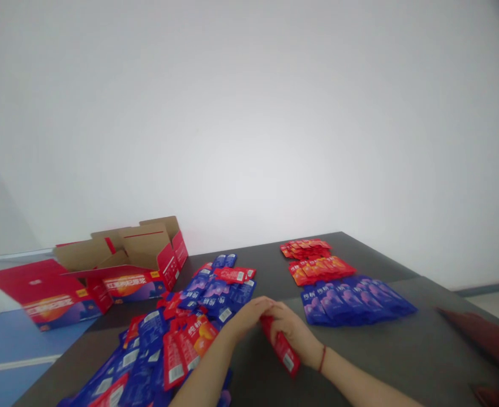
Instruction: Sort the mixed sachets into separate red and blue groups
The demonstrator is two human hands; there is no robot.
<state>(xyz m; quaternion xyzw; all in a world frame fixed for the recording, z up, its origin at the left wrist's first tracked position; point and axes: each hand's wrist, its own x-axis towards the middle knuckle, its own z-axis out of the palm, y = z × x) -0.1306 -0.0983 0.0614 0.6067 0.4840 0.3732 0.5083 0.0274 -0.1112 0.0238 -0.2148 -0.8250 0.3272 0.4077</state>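
A red foil sachet [281,346] hangs tilted from the closed right hand [294,333], pinched near its top; the left hand [249,317] curls against it, its hold hidden. Both are over the dark desk [258,367], between a loose heap of sachets [177,345] and neat blue rows [351,302]

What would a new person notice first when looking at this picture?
The loose heap of blue and red sachets on the dark table stands out most, with an open red-printed carton beyond it at the left. In the centre, the left hand and right hand meet around a red sachet. To the right lie neat rows of blue sachets and, farther away, red sachets.
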